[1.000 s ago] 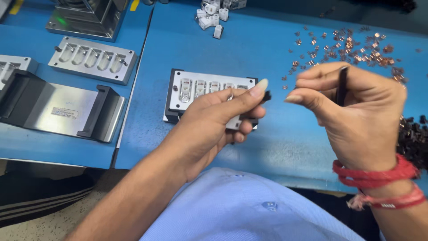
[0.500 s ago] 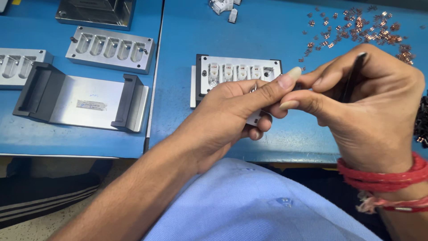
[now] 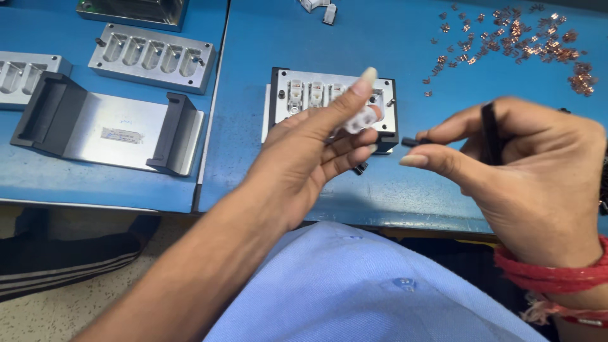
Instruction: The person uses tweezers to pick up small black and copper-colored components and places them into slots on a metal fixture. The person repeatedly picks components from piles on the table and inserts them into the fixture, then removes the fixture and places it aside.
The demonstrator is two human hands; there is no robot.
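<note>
Blue table (image 3: 405, 44) is carrying everything. Far left, metal bracket w/ black ends (image 3: 107, 126) is lying flat, a grey cavity block (image 3: 152, 57) behind it. Center, metal fixture w/ slots (image 3: 310, 95) is sitting on table, partly behind left hand (image 3: 310, 158). Left hand is pinching a small white plastic part (image 3: 358, 120) btwn thumb & fingers, just above the fixture's front edge. Right hand (image 3: 525, 171) is gripping a thin black tool (image 3: 491, 130), tip pointing twd white part, not touching. Copper bits (image 3: 519, 35) are lying scattered top right.
</note>
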